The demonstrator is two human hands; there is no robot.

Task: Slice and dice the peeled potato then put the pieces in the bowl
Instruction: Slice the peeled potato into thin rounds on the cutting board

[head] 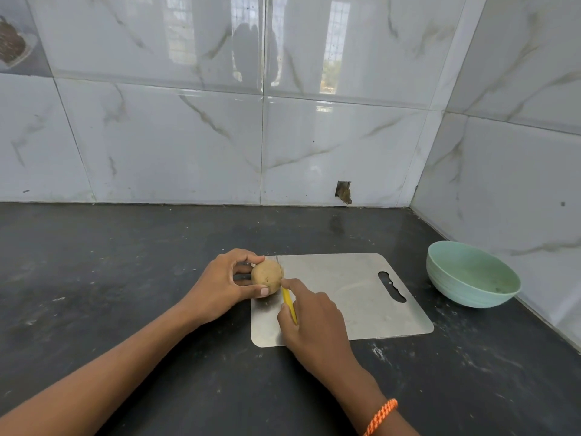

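The left hand (227, 280) holds the potato (267, 276) so it stays put (no rolling) while the right hand (311, 316) grips the knife (288, 302).

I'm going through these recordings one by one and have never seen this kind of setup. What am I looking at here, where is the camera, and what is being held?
There is no machine here. A person works with bare hands, and the single picture comes from a camera worn on their head, looking forward and down.

On the dark counter lies a metal cutting board, and to its right stands a pale green bowl with no potato pieces visible in it.

The left hand grips a potato at the board's left edge. The right hand holds a knife with a yellow handle, its blade set against the potato's right end. The potato looks whole apart from this first cut.
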